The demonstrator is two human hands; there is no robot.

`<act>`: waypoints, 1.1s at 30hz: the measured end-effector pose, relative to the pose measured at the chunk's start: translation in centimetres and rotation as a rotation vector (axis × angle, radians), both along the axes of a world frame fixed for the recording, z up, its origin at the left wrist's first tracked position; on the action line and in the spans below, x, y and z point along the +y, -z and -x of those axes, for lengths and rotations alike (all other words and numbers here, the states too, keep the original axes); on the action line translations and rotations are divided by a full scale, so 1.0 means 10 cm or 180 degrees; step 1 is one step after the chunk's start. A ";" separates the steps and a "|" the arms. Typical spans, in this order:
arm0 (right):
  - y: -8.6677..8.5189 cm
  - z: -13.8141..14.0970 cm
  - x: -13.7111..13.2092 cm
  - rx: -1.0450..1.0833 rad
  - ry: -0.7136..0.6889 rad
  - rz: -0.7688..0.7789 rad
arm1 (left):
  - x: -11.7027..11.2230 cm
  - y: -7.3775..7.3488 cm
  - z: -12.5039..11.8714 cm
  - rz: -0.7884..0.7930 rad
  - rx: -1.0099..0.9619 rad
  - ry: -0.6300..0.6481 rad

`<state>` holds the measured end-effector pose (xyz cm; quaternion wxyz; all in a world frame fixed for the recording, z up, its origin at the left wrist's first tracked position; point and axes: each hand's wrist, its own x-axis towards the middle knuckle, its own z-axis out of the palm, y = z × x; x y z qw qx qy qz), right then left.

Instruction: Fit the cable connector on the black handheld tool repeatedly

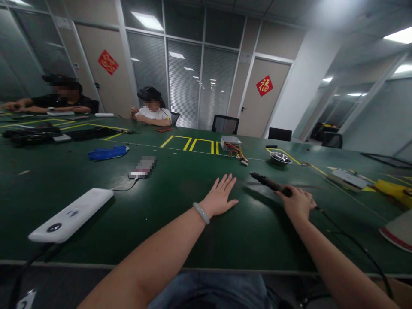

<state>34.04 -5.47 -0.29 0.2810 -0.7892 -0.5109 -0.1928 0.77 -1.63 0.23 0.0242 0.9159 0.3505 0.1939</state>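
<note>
**Table stock, left to right**

Power bank (72, 214): near edge.
Your left hand (220, 195): flat on table (180, 180), fingers wide, holding nothing.
Tool (267, 182): just beside it, tip pointing left.
Your right hand (298, 201): wrapped round its handle.
Cable (350, 240): best kept slack.

My left arm bare, stretched forward from lower centre, wrist straight. My left hand (221, 196) palm down, flat on desk (180, 189), fingers spread, pointing away from me. My right arm bare, reaching forward from lower right. My right hand (298, 202) knuckles up, fingers curled closed round dark tool (268, 183). Hands near, not touching.
</note>
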 end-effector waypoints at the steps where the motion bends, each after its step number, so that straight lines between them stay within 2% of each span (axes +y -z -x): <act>1: -0.01 0.22 0.01 0.0036 -0.0164 0.0015 | -0.02 -0.03 -0.02 -0.0114 -0.0048 0.0012; 5: -0.03 1.07 0.00 0.0228 -0.0901 0.0178 | -0.14 -0.19 -0.08 -0.0498 -0.0326 0.0080; 8: 0.00 1.63 0.01 0.0305 -0.1355 0.0336 | -0.19 -0.24 -0.09 -0.0586 -0.0516 0.0048; 11: 0.05 2.02 0.07 0.0330 -0.1547 0.0501 | -0.15 -0.20 -0.06 -0.0381 -0.0600 -0.0154; 13: 0.08 2.16 0.12 0.0247 -0.1598 0.0655 | -0.09 -0.16 -0.03 -0.0161 -0.0574 -0.0290; 16: 0.09 2.19 0.12 0.0024 -0.1697 0.0825 | -0.04 -0.12 0.00 -0.0019 -0.0528 -0.0335; 23: -0.01 1.92 0.03 -0.0164 -0.2243 0.0945 | -0.07 -0.13 -0.01 0.0012 -0.0477 -0.0208; 30: -0.02 1.89 0.05 -0.0235 -0.2302 0.0878 | -0.06 -0.10 -0.02 0.0050 -0.0474 -0.0185; 33: -0.09 1.78 0.05 -0.0072 -0.2473 0.0911 | -0.04 -0.09 -0.01 0.0040 -0.0452 -0.0180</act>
